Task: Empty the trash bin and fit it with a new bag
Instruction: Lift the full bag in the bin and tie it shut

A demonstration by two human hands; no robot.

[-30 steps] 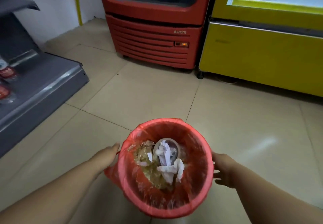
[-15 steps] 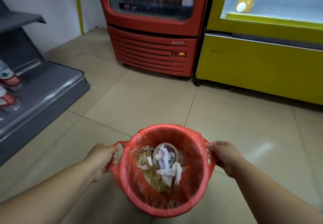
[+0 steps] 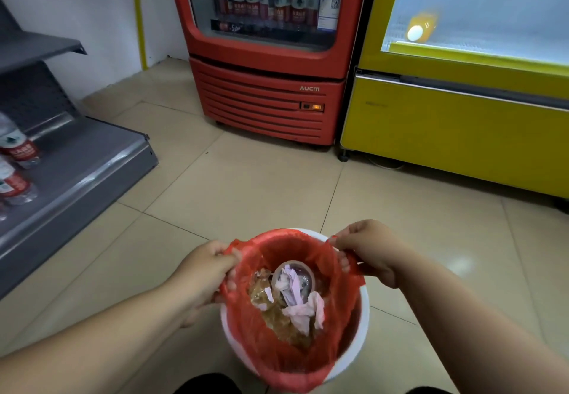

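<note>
Bin: I see the white trash bin (image 3: pixel 358 344) standing on the tiled floor (image 3: pixel 246 184), low and centre in the head view, its rim bare on the right and far side.
Bag: the red bag (image 3: pixel 335 329) sits inside the bin, its top edge lifted off the rim on both sides; the near edge is draped over the front of the bin.
Contents: a round clear lid (image 3: pixel 297 276), crumpled white tissue (image 3: pixel 303 310) and brownish scraps (image 3: pixel 277 316) lie in the bag.
Left hand: my left hand (image 3: pixel 204 273) is closed on the bag's left edge, fingers pinching the plastic.
Right hand: my right hand (image 3: pixel 368 247) is clamped on the bag's right handle loop, at the bin's far right rim.
Beyond the bin: a red drinks cooler (image 3: pixel 264 85) with bottles behind glass, and just beside it on the right a yellow cooler (image 3: pixel 455 135).
Left side: a grey shelf unit (image 3: pixel 80 172) holds water bottles (image 3: pixel 18 147), well apart from the bin.
</note>
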